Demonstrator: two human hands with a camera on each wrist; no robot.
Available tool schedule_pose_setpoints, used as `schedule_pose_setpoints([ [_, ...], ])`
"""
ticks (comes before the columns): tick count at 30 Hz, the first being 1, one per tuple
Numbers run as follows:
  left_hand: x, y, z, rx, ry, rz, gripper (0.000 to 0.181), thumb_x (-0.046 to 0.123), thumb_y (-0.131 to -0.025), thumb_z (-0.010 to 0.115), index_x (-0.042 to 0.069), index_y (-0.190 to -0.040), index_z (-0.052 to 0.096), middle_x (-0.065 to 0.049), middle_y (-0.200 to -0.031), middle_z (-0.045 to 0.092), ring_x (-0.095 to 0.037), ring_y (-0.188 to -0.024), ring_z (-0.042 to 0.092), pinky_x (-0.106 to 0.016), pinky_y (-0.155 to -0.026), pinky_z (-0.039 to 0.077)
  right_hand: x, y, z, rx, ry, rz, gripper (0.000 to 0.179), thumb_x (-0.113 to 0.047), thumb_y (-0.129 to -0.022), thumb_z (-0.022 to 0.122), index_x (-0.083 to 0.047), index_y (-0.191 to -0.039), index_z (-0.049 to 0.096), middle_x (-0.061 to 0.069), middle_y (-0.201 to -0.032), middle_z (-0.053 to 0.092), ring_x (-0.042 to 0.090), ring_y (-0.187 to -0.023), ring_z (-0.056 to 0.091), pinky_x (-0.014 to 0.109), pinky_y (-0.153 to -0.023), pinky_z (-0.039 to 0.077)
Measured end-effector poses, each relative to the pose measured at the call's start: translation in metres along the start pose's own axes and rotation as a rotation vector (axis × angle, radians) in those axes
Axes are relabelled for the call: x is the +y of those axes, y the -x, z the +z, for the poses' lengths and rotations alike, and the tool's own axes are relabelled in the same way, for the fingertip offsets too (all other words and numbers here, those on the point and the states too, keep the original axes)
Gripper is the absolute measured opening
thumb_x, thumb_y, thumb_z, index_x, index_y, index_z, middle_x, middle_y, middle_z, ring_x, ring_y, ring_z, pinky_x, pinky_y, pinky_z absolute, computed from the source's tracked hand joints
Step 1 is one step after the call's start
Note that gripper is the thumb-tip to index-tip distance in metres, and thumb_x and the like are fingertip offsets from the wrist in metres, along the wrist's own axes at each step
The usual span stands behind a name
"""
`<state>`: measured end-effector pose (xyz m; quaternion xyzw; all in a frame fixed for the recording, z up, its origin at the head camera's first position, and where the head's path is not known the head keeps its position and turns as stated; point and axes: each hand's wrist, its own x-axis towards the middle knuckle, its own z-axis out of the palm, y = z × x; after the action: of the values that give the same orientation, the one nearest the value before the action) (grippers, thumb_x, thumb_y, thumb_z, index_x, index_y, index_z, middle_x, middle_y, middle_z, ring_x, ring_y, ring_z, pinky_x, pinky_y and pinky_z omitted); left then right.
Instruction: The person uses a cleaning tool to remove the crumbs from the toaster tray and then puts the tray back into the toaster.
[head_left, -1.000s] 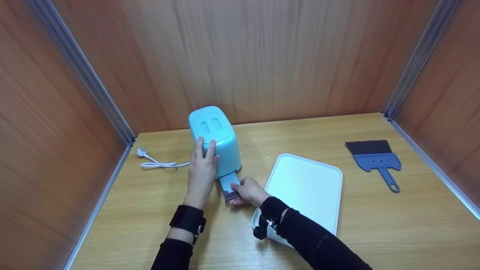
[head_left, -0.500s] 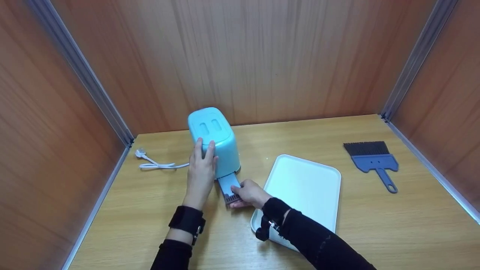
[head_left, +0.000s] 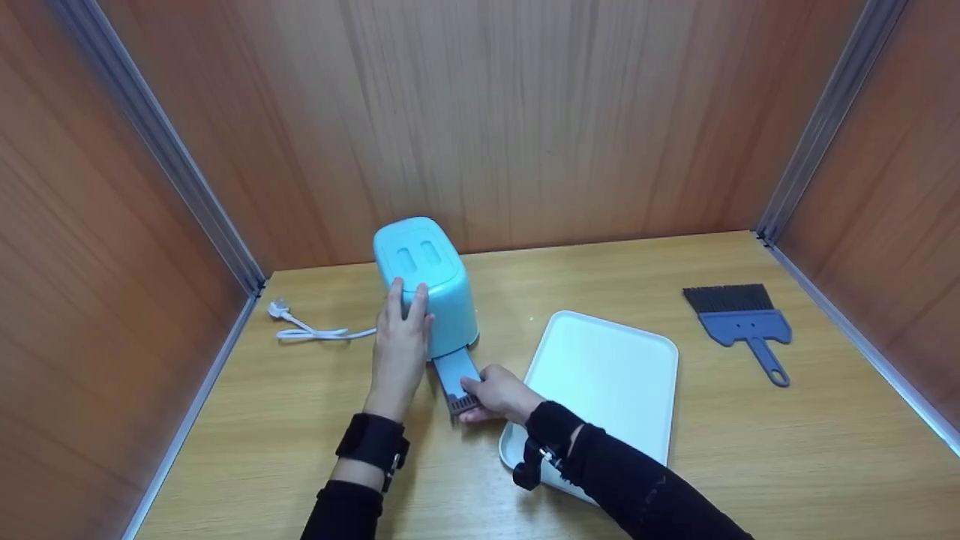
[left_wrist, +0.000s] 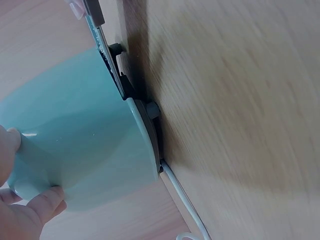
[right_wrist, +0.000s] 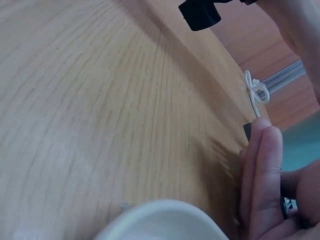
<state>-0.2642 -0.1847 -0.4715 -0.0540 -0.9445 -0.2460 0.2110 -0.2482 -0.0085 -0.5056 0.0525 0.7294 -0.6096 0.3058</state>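
The left hand (head_left: 401, 345) rests straight fingers on the glossy turquoise toaster (head_left: 454, 311); the right hand (head_left: 496, 393) pinches its flat grey-blue tray (head_left: 453, 369). Mid-frame, the left wrist view adds dark feet (left_wrist: 153, 110).

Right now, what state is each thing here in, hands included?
Turquoise appliance: standing on the table
Slide-out tray: partly out of the appliance's base
Left hand: touching the appliance, fingers extended
Right hand: pinching the slide-out tray's outer end
White cord: folded
Plug: loose, unplugged
White tray: lying flat, partly hidden
Brush: lying flat, unheld
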Motion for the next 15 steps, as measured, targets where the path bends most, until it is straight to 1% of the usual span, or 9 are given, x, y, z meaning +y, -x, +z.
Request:
schedule_pose_setpoints([
  [5, 0.003, -0.001, 0.005, -0.012, 0.016, -0.011, 0.052, 0.03, -0.114, 0.052, 0.026, -0.165, 0.041, -0.016, -0.177, 0.019, -0.05, -0.158, 0.032, -0.067, -0.119, 0.045, 0.003, 0.004, -0.006, 0.0, 0.02, -0.001, 0.039, -0.026, -0.115, 0.053, 0.006, -0.138, 0.05, 0.017, -0.1, 0.068, 0.012, -0.065, 0.073, 0.023, -0.066, 0.064],
  [11, 0.004, -0.001, 0.005, -0.045, 0.037, -0.012, 0.053, 0.033, -0.116, 0.049, 0.026, -0.167, 0.038, -0.016, -0.179, 0.014, -0.05, -0.16, 0.028, -0.067, -0.12, 0.043, 0.006, 0.01, -0.011, -0.01, 0.018, -0.008, 0.035, -0.025, -0.115, 0.052, 0.005, -0.133, 0.053, 0.014, -0.095, 0.069, 0.011, -0.064, 0.072, 0.022, -0.063, 0.063],
  [15, 0.002, -0.001, 0.003, -0.027, 0.031, -0.017, 0.053, 0.032, -0.115, 0.05, 0.027, -0.167, 0.038, -0.015, -0.179, 0.014, -0.049, -0.16, 0.028, -0.067, -0.12, 0.044, 0.005, 0.012, -0.012, -0.032, 0.027, -0.018, 0.036, -0.026, -0.115, 0.052, 0.006, -0.131, 0.056, 0.014, -0.093, 0.07, 0.01, -0.064, 0.072, 0.021, -0.063, 0.062],
])
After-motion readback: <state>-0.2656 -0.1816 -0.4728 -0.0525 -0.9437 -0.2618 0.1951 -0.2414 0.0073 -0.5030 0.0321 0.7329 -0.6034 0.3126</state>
